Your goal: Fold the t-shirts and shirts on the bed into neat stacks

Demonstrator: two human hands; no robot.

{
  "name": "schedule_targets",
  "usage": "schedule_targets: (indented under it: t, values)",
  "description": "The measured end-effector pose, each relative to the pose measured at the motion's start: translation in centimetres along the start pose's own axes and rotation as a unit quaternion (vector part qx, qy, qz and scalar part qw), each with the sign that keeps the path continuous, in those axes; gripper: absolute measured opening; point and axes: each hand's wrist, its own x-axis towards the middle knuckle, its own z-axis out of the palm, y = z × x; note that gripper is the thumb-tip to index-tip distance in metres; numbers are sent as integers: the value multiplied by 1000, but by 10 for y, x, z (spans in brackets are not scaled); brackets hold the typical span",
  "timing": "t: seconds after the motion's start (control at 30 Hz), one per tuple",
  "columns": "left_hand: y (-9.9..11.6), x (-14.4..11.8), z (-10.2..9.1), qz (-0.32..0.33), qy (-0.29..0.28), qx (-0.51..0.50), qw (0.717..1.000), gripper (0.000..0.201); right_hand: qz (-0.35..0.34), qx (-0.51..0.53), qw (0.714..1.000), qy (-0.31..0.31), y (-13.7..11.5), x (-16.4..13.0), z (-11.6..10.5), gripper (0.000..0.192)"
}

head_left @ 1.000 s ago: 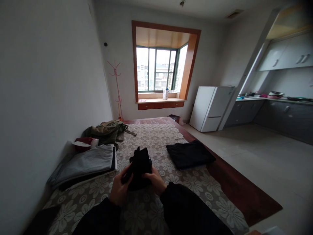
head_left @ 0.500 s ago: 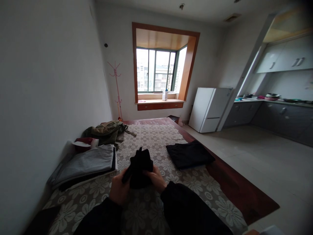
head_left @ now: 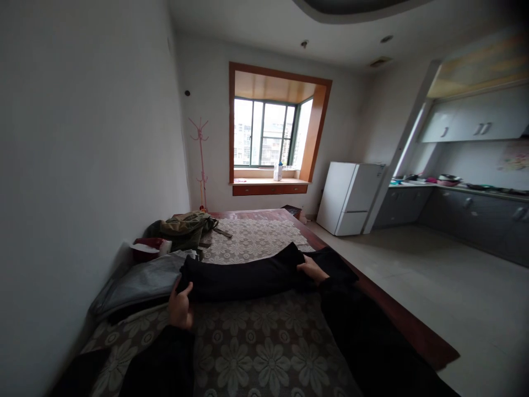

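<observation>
A black garment [head_left: 243,280] is stretched sideways between my hands above the patterned tablecloth [head_left: 252,342]. At its left end, my left hand [head_left: 181,307] grips the fabric with the thumb on the near side. The right end is held in my right hand [head_left: 313,269], fingers closed on the edge. Just behind my right hand lies a folded black cloth [head_left: 333,262], partly covered by the stretched garment. Beside my left hand rests a stack of folded clothes with a grey garment [head_left: 142,281] on top. Which kind of garment I hold cannot be made out.
An olive backpack [head_left: 185,223] and a dark red item [head_left: 146,248] sit by the left wall. The table's reddish edge [head_left: 430,342] runs down the right. Beyond stand a pink coat rack [head_left: 201,160], a window sill [head_left: 256,181], a white fridge [head_left: 349,198] and kitchen cabinets [head_left: 463,212].
My hands have moved apart, and the bunched black garment is now spread out wide between them. The camera view has tilted up slightly.
</observation>
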Motion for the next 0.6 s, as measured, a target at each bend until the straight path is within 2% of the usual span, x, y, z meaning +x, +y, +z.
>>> schedule_targets:
  t: [0.17, 0.27, 0.4, 0.5, 0.6]
  values:
    - [6, 3, -4, -38, -14, -29, 999, 46, -6, -104, 995, -1, 21, 7, -3, 21]
    - [9, 6, -10, -39, -13, 6, 999, 58, -32, -168, 985, 9, 27, 13, -4, 32]
    - [14, 6, -17, -16, 5, 63, 998, 67, -60, -269, 961, 31, 31, 14, -6, 58]
    - [21, -1, -20, 52, 27, 136, 989, 68, -84, -340, 936, 40, 31, 8, -7, 75]
    - [28, -9, -19, 193, 72, 268, 941, 58, -139, -408, 902, 38, 24, 4, -3, 82]
